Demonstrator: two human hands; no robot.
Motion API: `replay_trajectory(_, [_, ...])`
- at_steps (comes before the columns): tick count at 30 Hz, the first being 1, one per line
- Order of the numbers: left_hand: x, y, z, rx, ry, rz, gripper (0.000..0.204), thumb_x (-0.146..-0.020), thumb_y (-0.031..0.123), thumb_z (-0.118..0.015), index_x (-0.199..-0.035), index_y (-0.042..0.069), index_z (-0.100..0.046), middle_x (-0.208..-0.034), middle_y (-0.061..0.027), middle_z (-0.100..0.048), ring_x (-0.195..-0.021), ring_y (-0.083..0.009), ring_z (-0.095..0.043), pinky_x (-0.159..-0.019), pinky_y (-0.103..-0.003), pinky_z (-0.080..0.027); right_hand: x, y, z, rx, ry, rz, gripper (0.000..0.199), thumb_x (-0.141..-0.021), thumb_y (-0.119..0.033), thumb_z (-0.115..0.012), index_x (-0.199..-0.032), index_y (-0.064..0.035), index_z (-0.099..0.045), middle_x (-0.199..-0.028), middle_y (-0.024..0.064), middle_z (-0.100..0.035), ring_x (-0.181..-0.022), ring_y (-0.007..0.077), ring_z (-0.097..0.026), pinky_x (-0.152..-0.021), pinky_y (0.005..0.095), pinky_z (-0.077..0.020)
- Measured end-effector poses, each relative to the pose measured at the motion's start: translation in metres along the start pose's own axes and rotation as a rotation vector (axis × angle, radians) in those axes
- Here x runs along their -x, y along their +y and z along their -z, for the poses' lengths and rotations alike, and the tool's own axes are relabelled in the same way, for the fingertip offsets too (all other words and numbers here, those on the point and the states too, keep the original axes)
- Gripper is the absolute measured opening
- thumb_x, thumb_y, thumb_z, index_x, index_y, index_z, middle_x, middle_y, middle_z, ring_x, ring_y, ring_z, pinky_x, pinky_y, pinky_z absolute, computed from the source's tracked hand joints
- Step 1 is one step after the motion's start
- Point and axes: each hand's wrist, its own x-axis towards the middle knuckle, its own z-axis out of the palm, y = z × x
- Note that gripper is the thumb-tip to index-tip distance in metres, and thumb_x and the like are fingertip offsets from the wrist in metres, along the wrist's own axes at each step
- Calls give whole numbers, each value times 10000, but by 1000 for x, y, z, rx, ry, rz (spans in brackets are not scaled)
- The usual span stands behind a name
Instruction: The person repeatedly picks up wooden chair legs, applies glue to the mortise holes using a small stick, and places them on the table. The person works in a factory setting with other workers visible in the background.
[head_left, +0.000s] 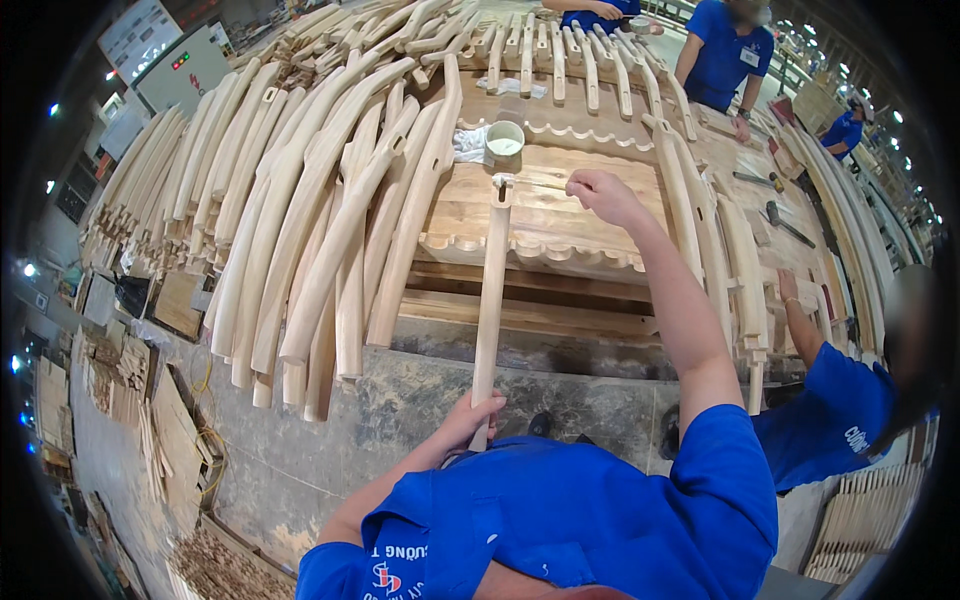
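My left hand (470,418) is closed around the near end of a long pale wooden chair leg (490,300). The leg points away from me, and its far end, with a dark slot, rests over the wooden bench top (580,190). My right hand (603,197) pinches a thin light-coloured stick (540,184), whose tip meets the slotted end; whether it has bristles I cannot tell. Just beyond that end stands a round pale cup (505,140) with a whitish substance inside, beside a crumpled white cloth (470,145).
Curved wooden legs (330,180) are piled high on the left. More slotted parts lie along the back and right. Two hammers (790,225) lie on the right. One co-worker (830,400) reaches in from the near right; others in blue (722,55) stand at the far side.
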Motion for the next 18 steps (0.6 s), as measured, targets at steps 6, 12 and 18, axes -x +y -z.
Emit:
replay_trajectory(6, [5,6,-6,13,-17,-4,353,-841,244,-634,-1069,53,-444,-692,-33,-480,-504,-120,-486,-448,-254,-410,8,17,-16,67,309,-8,196,-842,-309,-584,-886,-127,-642,-827,47,-659,-815,208,-603,-763,375,-384])
replay_trajectory(12, [10,7,-13,44,4,27,329,-848,248,-627,-1057,64,-452,-689,-31,-477,-512,-119,-489,-453,-254,-412,11,1,-42,164,549,105,118,-802,-262,-641,-796,-145,-622,-731,-12,-626,-784,175,-561,-757,385,-291])
replay_trajectory(18, [9,7,-12,26,20,18,329,-850,260,-625,-1054,62,-457,-683,-29,-481,-503,-120,-496,-449,-257,-414,16,4,-41,208,622,151,122,-795,-254,-646,-763,-144,-603,-693,-12,-594,-769,189,-553,-753,389,-294])
